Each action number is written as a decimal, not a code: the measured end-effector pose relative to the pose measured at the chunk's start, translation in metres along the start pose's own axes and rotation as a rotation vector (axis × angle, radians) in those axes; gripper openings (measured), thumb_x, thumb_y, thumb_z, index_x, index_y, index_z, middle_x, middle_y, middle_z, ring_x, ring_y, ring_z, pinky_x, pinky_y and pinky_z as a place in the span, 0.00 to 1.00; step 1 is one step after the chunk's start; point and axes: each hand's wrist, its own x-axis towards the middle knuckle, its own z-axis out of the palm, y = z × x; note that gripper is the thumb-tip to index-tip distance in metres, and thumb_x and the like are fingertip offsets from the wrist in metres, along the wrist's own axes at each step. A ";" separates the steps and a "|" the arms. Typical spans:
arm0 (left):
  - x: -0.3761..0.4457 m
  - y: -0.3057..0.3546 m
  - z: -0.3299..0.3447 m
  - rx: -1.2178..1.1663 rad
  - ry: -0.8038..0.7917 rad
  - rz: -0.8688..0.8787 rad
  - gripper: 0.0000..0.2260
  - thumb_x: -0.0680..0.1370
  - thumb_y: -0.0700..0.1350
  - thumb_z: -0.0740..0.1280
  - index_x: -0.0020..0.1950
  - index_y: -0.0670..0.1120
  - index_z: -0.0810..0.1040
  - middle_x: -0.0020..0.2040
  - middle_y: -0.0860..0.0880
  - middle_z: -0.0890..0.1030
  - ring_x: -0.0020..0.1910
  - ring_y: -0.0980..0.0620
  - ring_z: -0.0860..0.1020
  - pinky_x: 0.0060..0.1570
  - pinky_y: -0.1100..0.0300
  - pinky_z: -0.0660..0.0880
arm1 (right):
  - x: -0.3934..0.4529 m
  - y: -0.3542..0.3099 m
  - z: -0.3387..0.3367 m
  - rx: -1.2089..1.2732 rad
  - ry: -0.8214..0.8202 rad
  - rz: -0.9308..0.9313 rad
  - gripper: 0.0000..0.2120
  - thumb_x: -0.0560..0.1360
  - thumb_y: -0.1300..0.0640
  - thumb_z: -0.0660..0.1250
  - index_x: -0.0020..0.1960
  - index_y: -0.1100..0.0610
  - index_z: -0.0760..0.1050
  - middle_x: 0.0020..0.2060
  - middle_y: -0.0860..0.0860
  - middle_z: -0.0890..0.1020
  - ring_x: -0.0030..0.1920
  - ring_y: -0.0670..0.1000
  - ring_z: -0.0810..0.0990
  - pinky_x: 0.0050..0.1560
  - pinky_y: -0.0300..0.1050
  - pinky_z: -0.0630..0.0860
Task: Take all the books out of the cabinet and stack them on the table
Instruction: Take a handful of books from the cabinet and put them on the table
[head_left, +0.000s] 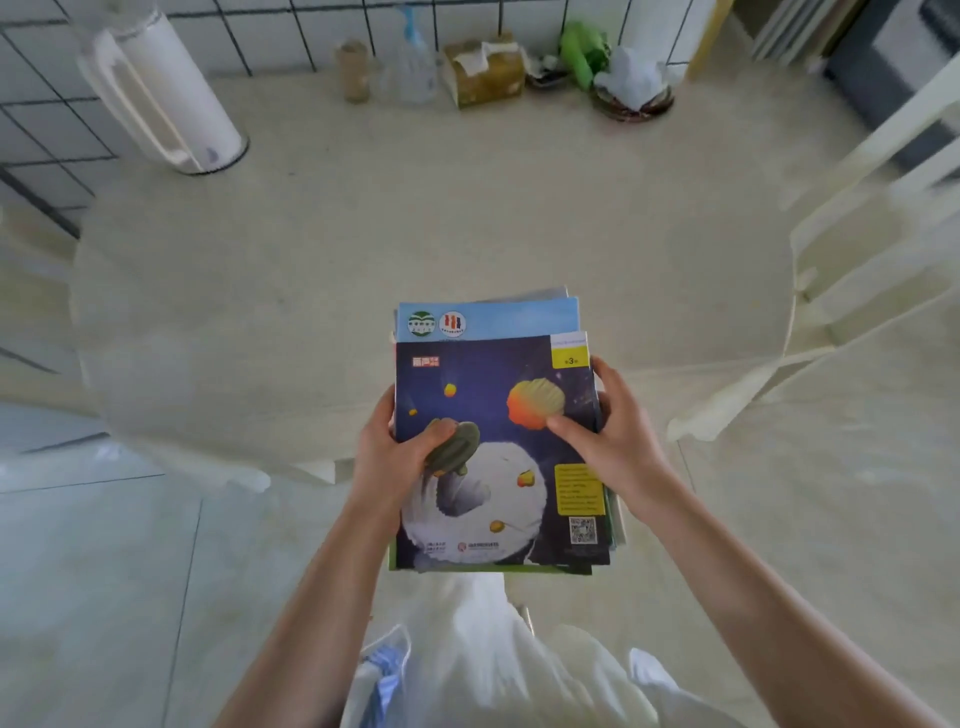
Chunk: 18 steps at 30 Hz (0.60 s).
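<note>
Both hands' grip clamps the book stack (498, 441): left hand (387, 457) at 9 o'clock, right hand (618, 441) at 3, thumbs on top keeping loose covers squared above the bench (363, 234).

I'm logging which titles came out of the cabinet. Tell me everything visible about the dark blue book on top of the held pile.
The dark blue glossy-covered book lies face up atop a pile of thin books, slightly offset from the light blue book beneath. Its cover shows a white cratered globe, orange and green shell shapes, a yellow "3" tab and a QR code. The left hand and right hand grip its side edges, thumbs on top.
</note>
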 end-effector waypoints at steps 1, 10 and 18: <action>0.015 0.005 -0.005 -0.006 0.015 -0.003 0.17 0.71 0.35 0.74 0.57 0.48 0.78 0.48 0.48 0.86 0.44 0.48 0.85 0.40 0.53 0.82 | 0.016 -0.004 0.008 0.005 -0.011 -0.009 0.33 0.70 0.67 0.73 0.70 0.52 0.66 0.51 0.52 0.84 0.48 0.46 0.84 0.50 0.44 0.80; 0.145 0.064 -0.062 -0.083 0.027 0.008 0.23 0.71 0.31 0.73 0.62 0.44 0.72 0.45 0.47 0.85 0.39 0.52 0.85 0.32 0.60 0.79 | 0.140 -0.065 0.086 0.083 -0.048 0.022 0.38 0.67 0.68 0.75 0.69 0.47 0.65 0.51 0.49 0.83 0.48 0.45 0.83 0.47 0.41 0.80; 0.218 0.089 -0.104 -0.002 0.010 0.087 0.25 0.70 0.30 0.74 0.56 0.52 0.70 0.47 0.45 0.84 0.41 0.50 0.84 0.39 0.55 0.80 | 0.203 -0.101 0.130 0.047 -0.110 -0.033 0.27 0.65 0.72 0.75 0.61 0.56 0.74 0.50 0.48 0.83 0.46 0.43 0.83 0.43 0.35 0.77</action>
